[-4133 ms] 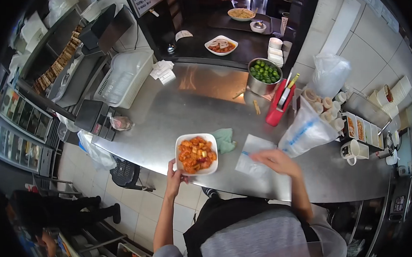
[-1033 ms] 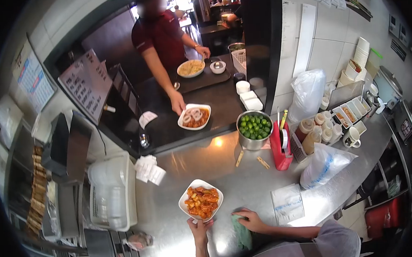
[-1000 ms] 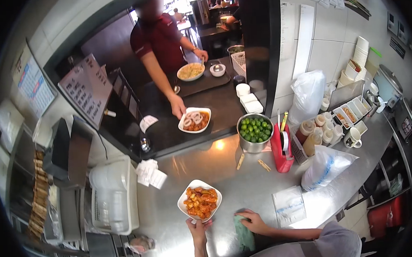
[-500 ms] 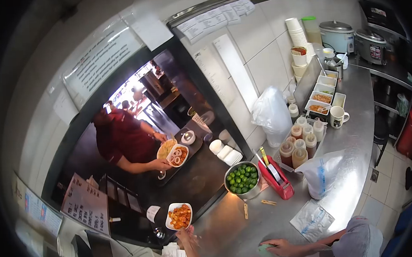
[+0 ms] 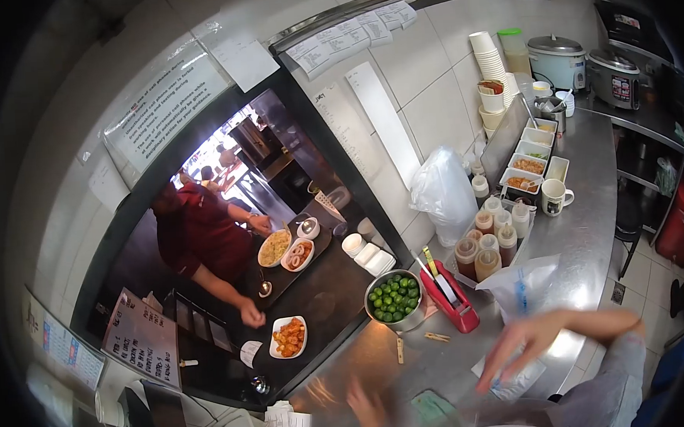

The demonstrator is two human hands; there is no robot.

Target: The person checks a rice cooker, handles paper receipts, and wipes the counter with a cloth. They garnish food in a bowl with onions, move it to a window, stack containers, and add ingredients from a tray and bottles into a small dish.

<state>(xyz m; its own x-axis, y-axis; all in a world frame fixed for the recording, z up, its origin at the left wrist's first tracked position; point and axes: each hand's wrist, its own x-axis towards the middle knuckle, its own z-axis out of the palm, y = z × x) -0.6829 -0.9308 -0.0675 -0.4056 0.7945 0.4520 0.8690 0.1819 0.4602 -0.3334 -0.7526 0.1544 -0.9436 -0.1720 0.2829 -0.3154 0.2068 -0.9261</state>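
Blurred by motion, my left hand (image 5: pixel 364 404) is over the steel counter near the bottom edge, its fingers raised and apart with nothing seen in them. My right hand (image 5: pixel 519 347), also blurred, is lifted above the counter with its fingers spread, near a flat plastic packet (image 5: pixel 525 380). Between my hands a green cloth (image 5: pixel 433 410) lies on the counter. In the hatch, a white bowl of orange-red food (image 5: pixel 288 338) rests on the dark ledge, with a co-worker's hand (image 5: pixel 251 314) just beyond it.
A pot of green limes (image 5: pixel 394 297), a red tape dispenser (image 5: pixel 451 297) and two clothespins stand or lie mid-counter. Sauce bottles (image 5: pixel 488 261), a mug (image 5: pixel 555 198) and food trays are farther right. The co-worker (image 5: pixel 204 232) stands behind the hatch by a tray with two dishes.
My left hand has let go of the bowl and drawn back right. My right hand has risen off the green cloth. The co-worker has set down the dishes and reached toward the bowl.
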